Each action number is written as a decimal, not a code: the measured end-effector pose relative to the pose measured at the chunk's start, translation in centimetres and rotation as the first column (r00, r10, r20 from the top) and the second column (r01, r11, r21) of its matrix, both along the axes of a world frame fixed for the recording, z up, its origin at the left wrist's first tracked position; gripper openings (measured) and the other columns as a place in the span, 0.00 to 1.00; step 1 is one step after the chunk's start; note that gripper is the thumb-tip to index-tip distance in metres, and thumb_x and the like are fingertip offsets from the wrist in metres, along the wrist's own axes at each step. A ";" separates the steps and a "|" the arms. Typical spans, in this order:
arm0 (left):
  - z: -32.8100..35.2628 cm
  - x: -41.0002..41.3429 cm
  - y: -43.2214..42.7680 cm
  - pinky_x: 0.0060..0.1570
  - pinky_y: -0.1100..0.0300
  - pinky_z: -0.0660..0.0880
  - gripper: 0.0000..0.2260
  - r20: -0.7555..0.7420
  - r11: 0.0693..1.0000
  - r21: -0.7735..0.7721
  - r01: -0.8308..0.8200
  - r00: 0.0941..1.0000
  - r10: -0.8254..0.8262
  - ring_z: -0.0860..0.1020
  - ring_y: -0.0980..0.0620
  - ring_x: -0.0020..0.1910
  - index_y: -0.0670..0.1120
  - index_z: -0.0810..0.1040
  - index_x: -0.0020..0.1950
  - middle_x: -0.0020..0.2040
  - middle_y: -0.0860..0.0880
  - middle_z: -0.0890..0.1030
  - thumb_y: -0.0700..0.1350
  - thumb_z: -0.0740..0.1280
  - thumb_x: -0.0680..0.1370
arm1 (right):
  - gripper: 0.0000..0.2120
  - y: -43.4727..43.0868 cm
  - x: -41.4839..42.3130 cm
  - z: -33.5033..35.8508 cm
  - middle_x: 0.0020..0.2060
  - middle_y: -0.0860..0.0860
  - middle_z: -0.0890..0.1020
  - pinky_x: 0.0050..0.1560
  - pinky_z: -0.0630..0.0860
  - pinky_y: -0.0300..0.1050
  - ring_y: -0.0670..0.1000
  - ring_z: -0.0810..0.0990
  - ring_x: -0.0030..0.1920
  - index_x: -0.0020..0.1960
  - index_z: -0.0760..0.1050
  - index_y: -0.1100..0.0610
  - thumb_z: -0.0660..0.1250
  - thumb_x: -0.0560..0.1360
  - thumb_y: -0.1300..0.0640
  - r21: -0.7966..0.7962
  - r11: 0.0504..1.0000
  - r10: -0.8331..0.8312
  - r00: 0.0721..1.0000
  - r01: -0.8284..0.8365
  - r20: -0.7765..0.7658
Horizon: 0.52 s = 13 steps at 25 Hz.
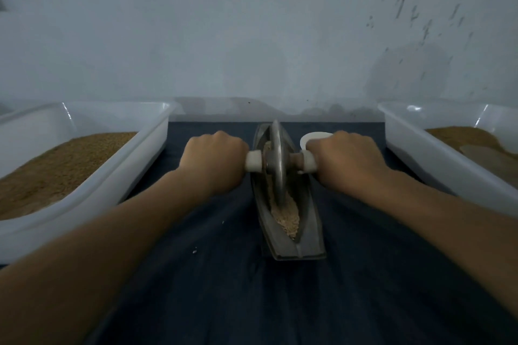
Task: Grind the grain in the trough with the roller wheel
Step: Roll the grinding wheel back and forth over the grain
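Note:
A boat-shaped metal trough (309, 235) lies lengthwise on a dark cloth in the middle. Pale crushed grain (287, 217) fills its groove near the front end. A thin metal roller wheel (277, 159) stands upright in the groove, toward the far half. An axle with white handle ends runs through the wheel. My left hand (214, 161) grips the left handle (253, 161). My right hand (346, 159) grips the right handle (308, 161). Both fists sit level on either side of the wheel.
A white plastic tub (151, 148) holding brown grain stands at the left. Another white tub (414, 148) with brown grain stands at the right. A small white round lid or dish (312, 137) lies behind my right hand. The pale wall rises just beyond the trough.

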<state>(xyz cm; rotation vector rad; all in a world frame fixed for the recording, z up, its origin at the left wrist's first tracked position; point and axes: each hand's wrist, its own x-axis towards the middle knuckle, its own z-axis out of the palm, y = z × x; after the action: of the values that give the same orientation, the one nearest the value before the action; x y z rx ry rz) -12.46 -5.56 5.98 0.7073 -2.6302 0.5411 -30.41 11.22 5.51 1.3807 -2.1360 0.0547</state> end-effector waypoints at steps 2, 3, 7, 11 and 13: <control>-1.2 2.4 0.7 0.25 0.66 0.50 0.16 -0.064 0.977 -0.177 0.117 0.990 -0.129 0.51 0.58 0.23 0.57 0.62 0.32 0.28 0.58 0.54 0.55 0.70 0.63 | 0.17 2.9 0.9 -1.5 0.28 0.44 0.61 0.29 0.48 0.36 0.50 0.57 0.27 0.35 0.63 0.47 0.73 0.62 0.49 -0.092 0.993 0.058 0.989 -0.071 -0.134; -0.9 2.4 0.7 0.27 0.68 0.46 0.17 -0.105 0.966 -0.221 0.134 0.981 -0.160 0.46 0.59 0.24 0.57 0.60 0.32 0.28 0.58 0.50 0.56 0.69 0.60 | 0.19 3.4 0.8 -1.9 0.28 0.44 0.61 0.30 0.46 0.35 0.50 0.54 0.27 0.35 0.60 0.47 0.72 0.60 0.49 -0.106 0.991 0.061 0.989 -0.076 -0.132; -0.3 -1.1 -0.1 0.28 0.58 0.61 0.04 -0.043 0.995 -0.073 -0.065 0.997 0.062 0.65 0.51 0.26 0.52 0.75 0.39 0.31 0.53 0.66 0.49 0.67 0.73 | 0.06 -0.9 0.4 -0.2 0.37 0.48 0.77 0.31 0.66 0.43 0.55 0.74 0.35 0.43 0.72 0.48 0.70 0.72 0.53 -0.042 0.995 -0.084 0.992 0.088 0.091; 0.2 -2.2 -0.3 0.33 0.56 0.65 0.02 -0.024 0.995 -0.013 -0.104 0.994 0.104 0.75 0.47 0.35 0.51 0.77 0.45 0.35 0.52 0.69 0.48 0.66 0.76 | 0.05 -2.1 -0.2 0.5 0.42 0.50 0.79 0.35 0.70 0.45 0.55 0.78 0.40 0.47 0.73 0.48 0.69 0.75 0.53 0.029 0.995 -0.101 0.983 0.097 0.153; -1.0 0.6 0.3 0.26 0.62 0.56 0.10 -0.067 0.995 -0.104 0.004 0.998 -0.011 0.61 0.55 0.25 0.55 0.69 0.35 0.29 0.56 0.62 0.53 0.69 0.70 | 0.12 0.7 0.0 -0.9 0.31 0.45 0.69 0.26 0.57 0.38 0.52 0.65 0.28 0.38 0.68 0.47 0.72 0.67 0.52 -0.052 0.998 0.039 0.998 -0.042 -0.053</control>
<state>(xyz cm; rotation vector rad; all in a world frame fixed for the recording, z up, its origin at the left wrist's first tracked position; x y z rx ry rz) -11.89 -5.23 4.98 0.6712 -2.5208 0.6356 -30.46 11.91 4.59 1.3802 -2.0495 0.0896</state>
